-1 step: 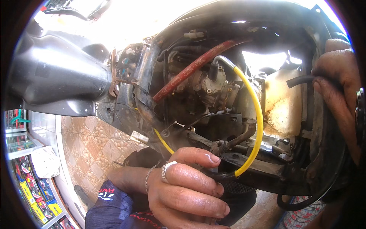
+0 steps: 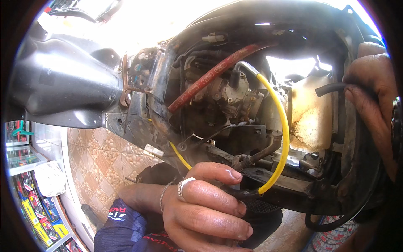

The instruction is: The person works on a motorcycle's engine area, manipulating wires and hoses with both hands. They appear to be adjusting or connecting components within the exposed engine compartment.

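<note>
My left hand (image 2: 210, 210) is low in the middle, fingers curled, with a ring and a bracelet. It closes around the black-sleeved part of a yellow throttle cable (image 2: 285, 138); the grip itself is partly hidden behind the fingers. From there the cable loops up to a bent metal tube and a black boot on the carburetor (image 2: 239, 96). At the right edge my right hand (image 2: 371, 80) pinches a black rubber hose (image 2: 329, 88), whose free end points left. Both hands are in front of the opened motorcycle frame (image 2: 348, 126).
A red tube (image 2: 214, 75) crosses the engine bay diagonally. A stained plastic tank (image 2: 312, 113) is to its right. Smooth black bodywork (image 2: 71, 80) extends at left. Below it are patterned floor tiles (image 2: 96, 155) and a shelf of boxed goods (image 2: 40, 210).
</note>
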A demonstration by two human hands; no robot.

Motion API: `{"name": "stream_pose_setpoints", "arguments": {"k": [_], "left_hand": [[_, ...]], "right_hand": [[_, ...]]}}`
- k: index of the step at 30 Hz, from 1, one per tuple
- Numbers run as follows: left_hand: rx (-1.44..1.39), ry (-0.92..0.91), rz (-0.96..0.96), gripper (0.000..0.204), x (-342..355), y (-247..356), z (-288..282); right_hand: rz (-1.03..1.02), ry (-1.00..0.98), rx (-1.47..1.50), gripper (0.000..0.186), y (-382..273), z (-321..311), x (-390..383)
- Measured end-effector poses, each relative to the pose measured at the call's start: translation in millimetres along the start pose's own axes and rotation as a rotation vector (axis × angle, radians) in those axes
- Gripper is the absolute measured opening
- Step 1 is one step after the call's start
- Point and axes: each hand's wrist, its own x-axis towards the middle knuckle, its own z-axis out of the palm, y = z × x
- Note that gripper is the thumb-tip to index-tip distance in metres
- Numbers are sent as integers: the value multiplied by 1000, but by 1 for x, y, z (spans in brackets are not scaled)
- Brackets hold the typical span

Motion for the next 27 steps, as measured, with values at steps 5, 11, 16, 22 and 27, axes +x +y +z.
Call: {"name": "stream_pose_setpoints", "arguments": {"k": [5, 11, 16, 22, 27], "left_hand": [[-9, -35, 52, 19, -7, -8, -6], [-2, -104, 55, 17, -2, -8, -12], [78, -30, -126, 13, 0, 5, -1], [86, -157, -79, 21, -2, 10, -10], [156, -333, -175, 30, 5, 22, -23]], "right_hand": [[91, -26, 34, 18, 5, 4, 0], [102, 14, 45, 17, -2, 6, 0], [-79, 77, -150, 18, -15, -6, 12], [-147, 195, -287, 20, -30, -14, 20], [51, -11, -234, 19, -36, -35, 14]]}}
